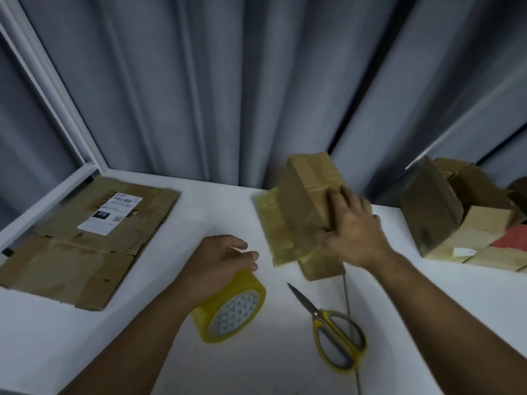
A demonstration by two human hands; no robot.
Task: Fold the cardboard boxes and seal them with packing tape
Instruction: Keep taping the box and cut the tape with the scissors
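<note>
Under the spread fingers (338,196) of the right hand (353,232), a small cardboard box (302,201) stands tilted on the white table (142,352). The fingers lie flat against its upper face, and the thumb sits at the lower edge, too blurred to tell whether it hooks the board. Glossy yellowish tape already covers the flaps on the side of the box away from the palm. Below the curled fingers of the left hand (222,260), a roll of packing tape (231,306) stands on its rim; the fingertips close over its top and the patterned core faces outward. Between the two wrists, nearer the right, yellow-handled scissors (328,323) lie with blades together, the point aimed toward the gap between the hands. Well beyond the left knuckles lies a flattened carton (85,246) bearing a shipping label; well beyond the right knuckles sits a heap of boxes (456,220).

Judged hazards: the box, steadied only by a flat hand, may tip or spring open if pressure eases before tape crosses the seam. The roll, resting on its rim, may roll away if released. The free end of the tape is not visible; should it lie stuck flat, finding it would cost time. A reach across the scissors risks catching the point.
</note>
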